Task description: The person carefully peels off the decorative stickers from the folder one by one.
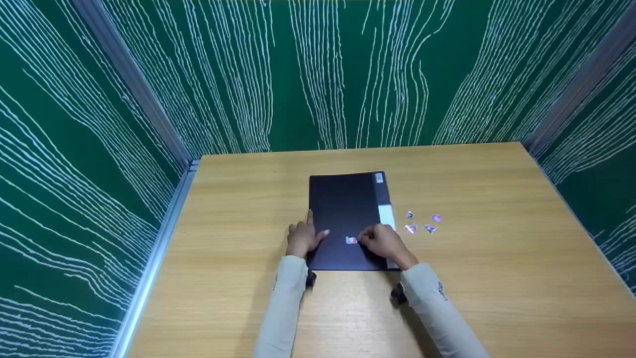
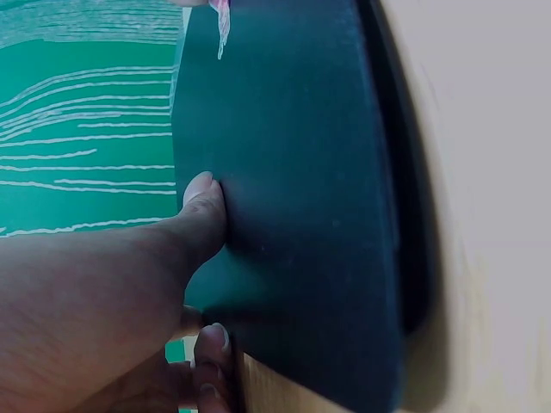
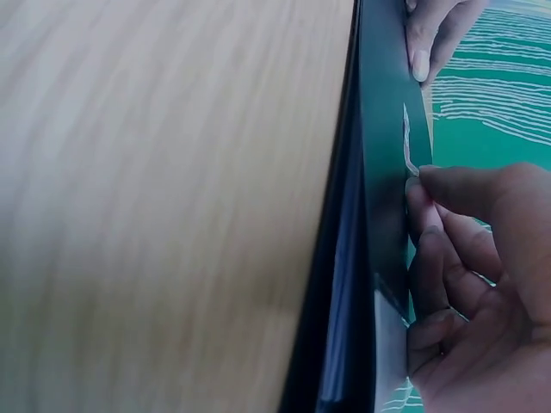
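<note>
A dark folder [image 1: 342, 209] lies on the table with a pale strip along its right side. My left hand [image 1: 302, 237] rests at its left edge, thumb pressing the cover and the other fingers beside the edge. In the left wrist view that thumb [image 2: 205, 211] lies flat against the dark cover. Over the lower middle of the folder, my right hand [image 1: 385, 242] pinches a small pink-and-white sticker [image 1: 351, 240] by its right end. The right wrist view shows the sticker [image 3: 407, 138] edge-on, between thumb and index fingertips and close over the cover.
Several small colourful stickers [image 1: 410, 227] lie on the wooden table [image 1: 497, 214] to the right of the folder. Green panels with white wavy lines [image 1: 298, 74] enclose the table at the back and sides. A metal rail [image 1: 149, 268] runs along the left edge.
</note>
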The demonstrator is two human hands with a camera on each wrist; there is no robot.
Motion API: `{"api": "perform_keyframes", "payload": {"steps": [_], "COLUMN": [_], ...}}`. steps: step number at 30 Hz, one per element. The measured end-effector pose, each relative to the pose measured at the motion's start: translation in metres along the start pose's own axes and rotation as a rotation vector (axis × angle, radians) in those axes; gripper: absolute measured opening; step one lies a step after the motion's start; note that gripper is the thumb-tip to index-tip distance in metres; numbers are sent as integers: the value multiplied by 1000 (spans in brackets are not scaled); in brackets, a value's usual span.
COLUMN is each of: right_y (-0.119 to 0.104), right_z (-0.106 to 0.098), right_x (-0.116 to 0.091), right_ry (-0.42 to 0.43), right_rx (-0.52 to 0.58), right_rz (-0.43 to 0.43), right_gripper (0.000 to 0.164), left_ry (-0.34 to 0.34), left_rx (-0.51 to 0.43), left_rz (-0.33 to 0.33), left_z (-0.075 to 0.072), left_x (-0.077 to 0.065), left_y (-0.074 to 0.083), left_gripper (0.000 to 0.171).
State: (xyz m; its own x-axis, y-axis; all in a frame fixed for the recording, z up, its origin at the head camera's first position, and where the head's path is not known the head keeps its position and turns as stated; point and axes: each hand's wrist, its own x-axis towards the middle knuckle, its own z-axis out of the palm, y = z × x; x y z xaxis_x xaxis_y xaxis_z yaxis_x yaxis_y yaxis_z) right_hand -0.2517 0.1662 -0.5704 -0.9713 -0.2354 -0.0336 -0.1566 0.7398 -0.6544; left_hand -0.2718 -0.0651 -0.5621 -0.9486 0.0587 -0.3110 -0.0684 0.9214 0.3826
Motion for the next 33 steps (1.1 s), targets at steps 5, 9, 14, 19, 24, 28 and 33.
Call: {"api": "perform_keyframes", "payload": {"steps": [5,9,14,19,24,28,33], "right_y": [-1,1,2,-1,-2,-2,-2], "right_z": [1,2,3,2,2,2,2], "right_x": [1,2,2,4,4,2,1], "right_ry": [-45,-53,-39,-65,-91,-100,-92], "right_rx": [24,27,25,13,6,9,26], "right_rz": [61,66,74,122,122,115,127], "right_gripper": [12,12,12,12,14,15,13], "left_ry": [-2,3,7,12,3,-9,-2], "left_rx": [1,6,6,-2,11,16,10], "left_rz": [0,-2,-2,-8,-6,-8,-10], "left_z": [0,1,2,-1,-1,1,1], "left_x": [-1,0,1,0,0,0,1], "left_y": [0,-1,0,1,-1,-1,0], "left_gripper": [85,85,84,84,84,85,85]}}
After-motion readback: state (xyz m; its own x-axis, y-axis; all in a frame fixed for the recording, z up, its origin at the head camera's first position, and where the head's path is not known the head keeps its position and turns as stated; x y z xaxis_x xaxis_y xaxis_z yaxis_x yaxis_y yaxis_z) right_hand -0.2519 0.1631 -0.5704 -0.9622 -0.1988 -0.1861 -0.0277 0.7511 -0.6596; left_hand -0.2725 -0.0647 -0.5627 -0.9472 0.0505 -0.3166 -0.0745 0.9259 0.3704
